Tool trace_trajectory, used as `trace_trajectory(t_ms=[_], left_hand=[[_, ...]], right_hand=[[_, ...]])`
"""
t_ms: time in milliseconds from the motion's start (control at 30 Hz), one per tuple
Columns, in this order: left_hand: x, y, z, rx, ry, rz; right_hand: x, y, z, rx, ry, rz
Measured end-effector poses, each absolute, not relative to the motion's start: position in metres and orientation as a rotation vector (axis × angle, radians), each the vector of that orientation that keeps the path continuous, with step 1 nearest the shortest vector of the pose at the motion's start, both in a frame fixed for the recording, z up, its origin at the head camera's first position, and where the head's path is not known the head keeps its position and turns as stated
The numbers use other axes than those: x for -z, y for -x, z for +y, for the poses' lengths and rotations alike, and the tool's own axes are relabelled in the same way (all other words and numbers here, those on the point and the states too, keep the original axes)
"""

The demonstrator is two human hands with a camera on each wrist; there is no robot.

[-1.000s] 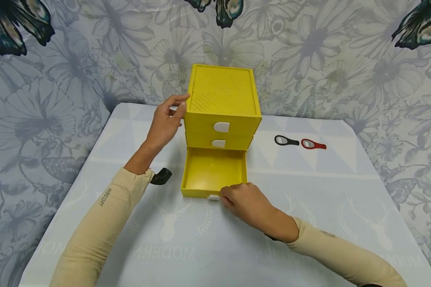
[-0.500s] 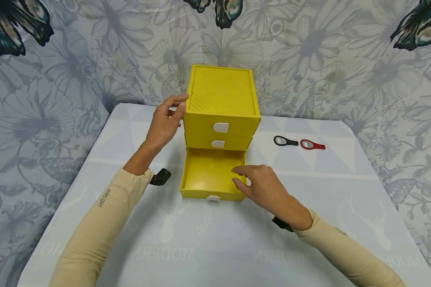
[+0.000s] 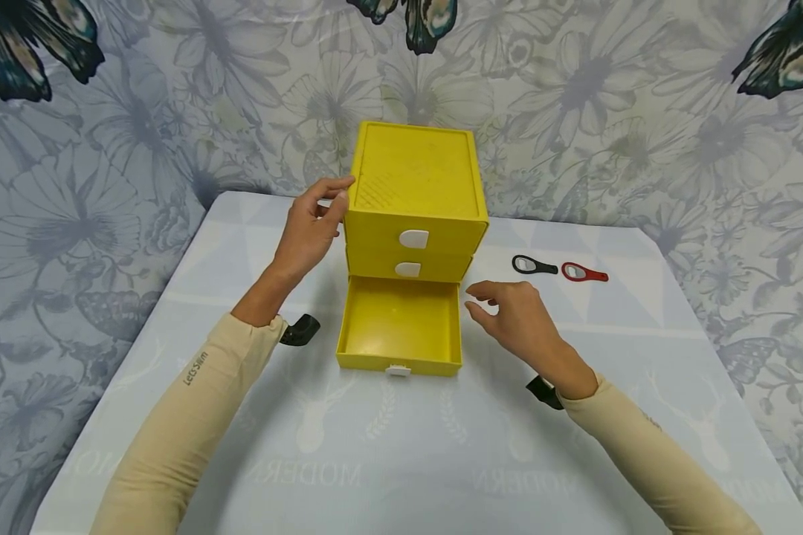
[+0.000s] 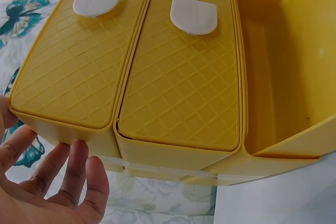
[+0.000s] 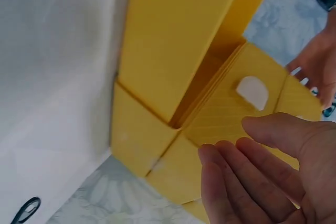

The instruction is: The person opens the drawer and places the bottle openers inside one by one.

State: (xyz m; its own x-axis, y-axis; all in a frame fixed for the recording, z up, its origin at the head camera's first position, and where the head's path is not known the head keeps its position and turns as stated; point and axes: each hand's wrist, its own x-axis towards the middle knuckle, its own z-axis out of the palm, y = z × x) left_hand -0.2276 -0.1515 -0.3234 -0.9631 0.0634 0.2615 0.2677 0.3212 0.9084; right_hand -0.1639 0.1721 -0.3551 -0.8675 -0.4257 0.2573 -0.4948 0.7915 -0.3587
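Note:
A yellow drawer unit (image 3: 415, 171) stands on the table with its bottom drawer (image 3: 401, 319) pulled out; nothing lies in that drawer. The two upper drawers, each with a white tab handle (image 3: 413, 238), are closed. My left hand (image 3: 310, 227) rests its fingertips against the unit's upper left side, as the left wrist view also shows. To the right of the pulled-out drawer hovers my right hand (image 3: 511, 316), holding nothing, its fingers loosely bent and thumb apart. In the right wrist view the right hand (image 5: 268, 171) is in front of the drawer fronts.
A black-rimmed bottle-opener-shaped tool (image 3: 534, 264) and a similar red one (image 3: 584, 272) lie side by side on the table (image 3: 642, 357), right of the unit. Behind the table hangs a floral backdrop (image 3: 575, 96) with butterflies.
My right hand has left the bottom drawer's front by its handle and moved right and away from me, past the drawer's right side. The left hand has stayed at the unit's side.

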Motion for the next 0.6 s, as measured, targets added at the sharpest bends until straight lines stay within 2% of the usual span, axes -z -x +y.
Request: trace_trajectory(t_ms=[600], left_hand=[[0.322,0.226,-0.150,1.707,0.312,-2.420]], right_hand=[[0.377,0.210,0.210,-0.695,-0.589,-2.899]])
